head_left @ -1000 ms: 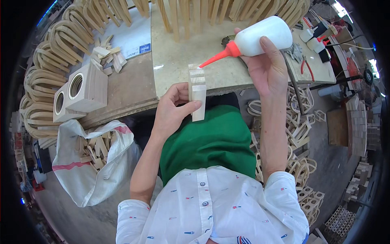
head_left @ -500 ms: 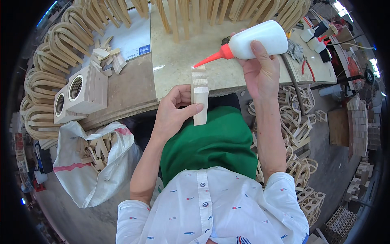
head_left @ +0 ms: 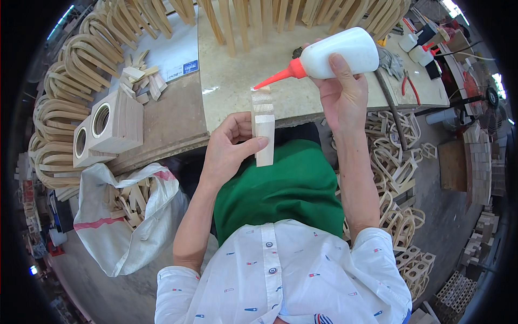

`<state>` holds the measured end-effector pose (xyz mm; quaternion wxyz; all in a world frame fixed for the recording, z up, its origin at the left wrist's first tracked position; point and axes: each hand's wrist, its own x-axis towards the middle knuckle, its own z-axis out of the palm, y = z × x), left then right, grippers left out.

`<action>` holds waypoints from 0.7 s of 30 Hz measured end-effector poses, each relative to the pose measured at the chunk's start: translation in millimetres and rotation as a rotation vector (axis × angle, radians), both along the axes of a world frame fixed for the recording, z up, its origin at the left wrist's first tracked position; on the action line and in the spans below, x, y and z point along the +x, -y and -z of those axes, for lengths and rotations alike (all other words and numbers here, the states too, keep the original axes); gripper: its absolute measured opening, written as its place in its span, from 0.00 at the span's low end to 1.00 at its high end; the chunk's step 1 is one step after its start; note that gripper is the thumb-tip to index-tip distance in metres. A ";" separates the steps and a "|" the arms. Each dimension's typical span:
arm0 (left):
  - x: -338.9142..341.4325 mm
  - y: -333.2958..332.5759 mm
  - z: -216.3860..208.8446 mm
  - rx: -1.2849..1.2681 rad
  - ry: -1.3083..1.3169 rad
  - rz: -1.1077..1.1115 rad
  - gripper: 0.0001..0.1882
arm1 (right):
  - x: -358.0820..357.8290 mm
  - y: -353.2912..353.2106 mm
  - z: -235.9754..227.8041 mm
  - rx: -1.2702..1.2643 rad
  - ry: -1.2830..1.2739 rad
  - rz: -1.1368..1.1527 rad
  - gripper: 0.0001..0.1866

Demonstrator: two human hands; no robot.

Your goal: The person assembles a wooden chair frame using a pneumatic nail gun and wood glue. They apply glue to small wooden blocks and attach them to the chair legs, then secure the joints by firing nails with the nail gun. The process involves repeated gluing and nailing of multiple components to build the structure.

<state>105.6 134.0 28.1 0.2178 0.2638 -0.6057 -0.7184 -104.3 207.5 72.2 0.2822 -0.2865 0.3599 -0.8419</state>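
Head view, frame centre: my left hand [head_left: 229, 148] grips the wood block [head_left: 264, 132]; my right hand [head_left: 341, 86] squeezes the glue bottle [head_left: 329, 56], nozzle just reaching the block's top — gluing barely begun.

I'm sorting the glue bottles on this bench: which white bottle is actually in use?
The large white glue bottle with the red nozzle, gripped in the right hand and tipped toward the wooden block. The two smaller bottles stand untouched at the bench's far right.
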 end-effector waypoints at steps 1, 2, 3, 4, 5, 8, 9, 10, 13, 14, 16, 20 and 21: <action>0.2 0.1 -0.1 -0.002 0.003 -0.002 0.24 | 0.2 0.3 0.7 -0.002 0.008 0.003 0.22; 0.5 0.0 -0.2 -0.003 0.007 -0.004 0.24 | 0.2 0.3 1.5 -0.003 0.015 0.001 0.22; -0.2 0.4 0.1 -0.007 0.006 -0.003 0.24 | -0.6 0.3 2.8 -0.004 0.021 0.003 0.22; -0.8 0.6 0.4 -0.010 0.006 -0.002 0.24 | -1.4 0.2 4.1 -0.005 0.028 0.005 0.22; -1.3 0.8 0.7 -0.014 0.005 -0.002 0.24 | -2.2 -0.1 5.4 -0.005 0.029 0.008 0.22; -0.8 0.8 -1.0 0.001 0.014 -0.007 0.24 | -2.7 -0.1 5.7 -0.018 0.052 0.009 0.21; -0.6 0.7 -0.8 0.002 0.013 -0.009 0.24 | -1.5 0.6 4.7 -0.031 0.073 0.008 0.20; -0.5 0.8 -0.4 0.003 0.013 -0.010 0.24 | -0.9 1.1 4.2 -0.043 0.094 0.008 0.19; 0.4 0.8 0.5 0.001 0.002 -0.016 0.24 | -3.4 -0.2 9.8 -0.029 0.016 0.019 0.21; 0.7 1.1 1.0 0.000 -0.004 -0.018 0.24 | -4.3 -1.0 11.3 -0.025 0.002 0.036 0.21; 2.2 2.0 3.7 0.003 -0.001 -0.029 0.23 | -4.5 -2.6 14.8 -0.017 -0.023 0.065 0.21; 3.5 4.1 10.5 -0.088 0.027 -0.063 0.23 | -2.4 -9.3 7.3 0.012 -0.132 0.151 0.21; 2.7 4.5 10.3 -0.078 0.029 -0.069 0.23 | -1.9 -11.3 4.8 -0.008 -0.115 0.147 0.22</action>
